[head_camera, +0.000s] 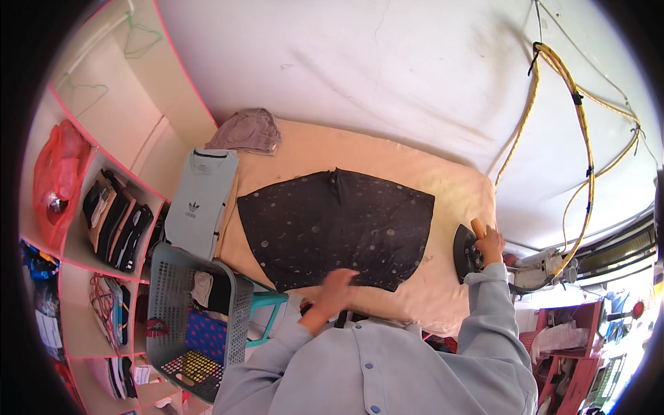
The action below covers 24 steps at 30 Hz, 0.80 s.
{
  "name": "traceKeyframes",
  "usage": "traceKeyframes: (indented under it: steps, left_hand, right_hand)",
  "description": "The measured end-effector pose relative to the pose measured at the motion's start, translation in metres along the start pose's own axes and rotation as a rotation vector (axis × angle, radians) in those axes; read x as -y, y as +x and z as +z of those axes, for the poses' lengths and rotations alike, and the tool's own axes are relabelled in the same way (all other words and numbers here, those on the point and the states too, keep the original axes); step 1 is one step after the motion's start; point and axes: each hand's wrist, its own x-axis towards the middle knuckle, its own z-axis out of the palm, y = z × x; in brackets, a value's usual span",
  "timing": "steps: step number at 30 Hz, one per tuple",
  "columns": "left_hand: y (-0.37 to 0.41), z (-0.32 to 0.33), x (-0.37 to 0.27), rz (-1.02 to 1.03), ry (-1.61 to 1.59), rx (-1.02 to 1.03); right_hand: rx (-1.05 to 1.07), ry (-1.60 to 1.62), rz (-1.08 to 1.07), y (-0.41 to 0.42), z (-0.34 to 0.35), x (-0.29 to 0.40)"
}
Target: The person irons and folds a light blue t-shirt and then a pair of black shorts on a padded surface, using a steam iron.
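Note:
Dark patterned shorts [337, 228] lie spread out on the padded, cloth-covered ironing table [446, 212]. Over their lower edge is my left hand [340, 293], fingers extended and slightly blurred, holding nothing. My right hand [490, 243] grips the handle of a clothes iron [463, 251] at the table's right side, apart from the shorts. A folded light-blue T-shirt [199, 202] rests on other folded cloth at the table's left end. Behind it lies a crumpled mauve-grey garment [249, 130].
A grey plastic basket [238, 306] of clothes stands at the lower left, beside a teal stool [270, 316]. Shelves with pink edges [116, 161] hold folded clothes at the left. Yellow hoses [586, 129] hang along the wall at the right, above a metal machine part [537, 267].

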Motion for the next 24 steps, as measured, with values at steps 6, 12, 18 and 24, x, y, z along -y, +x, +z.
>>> traceKeyframes:
  steps: [6,12,18,24]
  left_hand:
    - [0.050,0.104,-0.059,0.232,0.236,0.347]
    - [0.063,0.128,-0.051,0.020,0.329,0.398]
    - [0.060,0.099,-0.036,-0.043,-0.162,-0.021]
    - [0.037,-0.016,-0.035,-0.329,-0.336,-0.358]
  right_hand:
    - [-0.223,0.339,-0.423,0.033,0.021,0.058]
    - [0.015,0.347,-0.157,0.064,0.112,0.120]
    - [0.018,1.012,0.063,0.087,0.101,0.162]
    - [0.066,1.589,-0.251,0.031,-0.012,0.327]
